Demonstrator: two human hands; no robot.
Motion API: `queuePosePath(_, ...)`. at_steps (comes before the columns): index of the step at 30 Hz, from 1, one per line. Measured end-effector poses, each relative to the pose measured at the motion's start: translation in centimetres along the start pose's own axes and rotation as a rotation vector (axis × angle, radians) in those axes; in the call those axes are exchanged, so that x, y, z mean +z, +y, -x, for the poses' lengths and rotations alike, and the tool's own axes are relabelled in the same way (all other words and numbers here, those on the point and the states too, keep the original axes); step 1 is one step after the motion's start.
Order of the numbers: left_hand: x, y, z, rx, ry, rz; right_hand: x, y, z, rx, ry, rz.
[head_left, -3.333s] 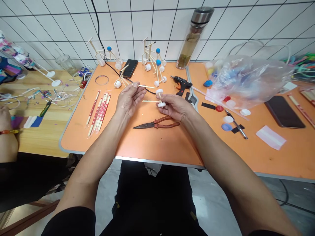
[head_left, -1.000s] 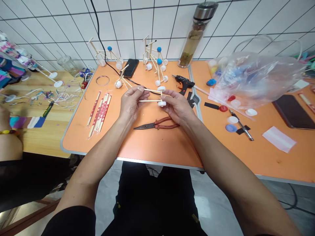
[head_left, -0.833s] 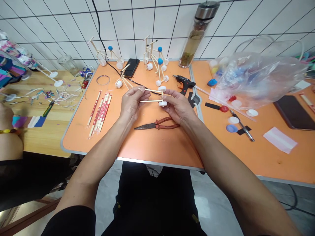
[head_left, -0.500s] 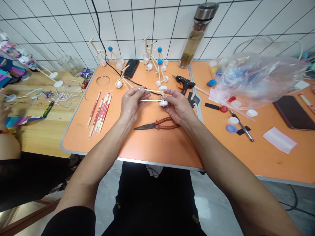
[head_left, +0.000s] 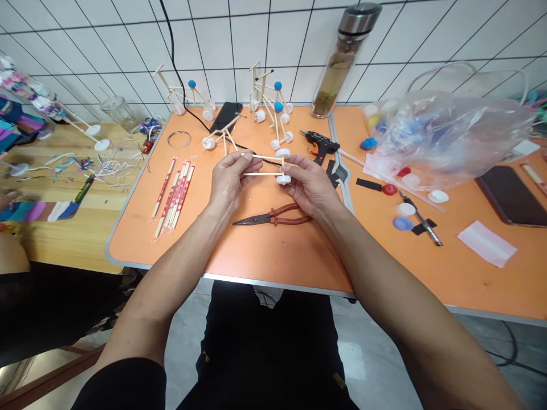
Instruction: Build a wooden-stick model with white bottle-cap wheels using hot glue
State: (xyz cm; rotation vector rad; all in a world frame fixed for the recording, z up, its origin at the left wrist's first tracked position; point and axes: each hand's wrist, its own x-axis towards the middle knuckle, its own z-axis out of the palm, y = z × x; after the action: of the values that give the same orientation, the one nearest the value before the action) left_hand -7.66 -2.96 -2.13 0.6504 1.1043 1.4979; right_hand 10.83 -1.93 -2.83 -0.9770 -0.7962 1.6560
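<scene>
Contact now seems to be made between the upper stick (head_left: 265, 157) and the axle (head_left: 282, 165), just beside the far wheel (head_left: 282, 152); in the earliest view a gap is seen there. The stick is pinched near its other end by the thumb and finger of the left hand (head_left: 231, 180), the remaining fingers being loosely curled. The axle is gripped in the closed fingertips of the right hand (head_left: 310, 180), between the far wheel and the near wheel (head_left: 284, 179). The lower stick (head_left: 261, 174) is carried from the axle alongside the upper one, as far as the left fingers; whether it is touched by them cannot be told. The whole piece is held above the bench (head_left: 273, 256), beyond the pliers (head_left: 261, 219).

Since little shift is seen in the hands over the last second, the upper stick is judged to be held steady at the axle; whether the joint is fast cannot be told. Behind the left hand, the stick frame (head_left: 224, 131) is turned, its long stick leaning farther right than half a second ago. By this the held piece seems unaffected. The glue gun (head_left: 320, 146) is laid behind the right hand.
</scene>
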Motion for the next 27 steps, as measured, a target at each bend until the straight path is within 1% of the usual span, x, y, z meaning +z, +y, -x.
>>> queuePosePath(16, 0.04, -0.05, -0.01, -0.023, 0.016, 0.006, 0.00, 0.00, 0.01, -0.010, -0.005, -0.011)
queuePosePath(27, 0.05, -0.13, 0.10, -0.027, 0.003, 0.007, -0.05, 0.05, -0.09, -0.018, 0.009, -0.011)
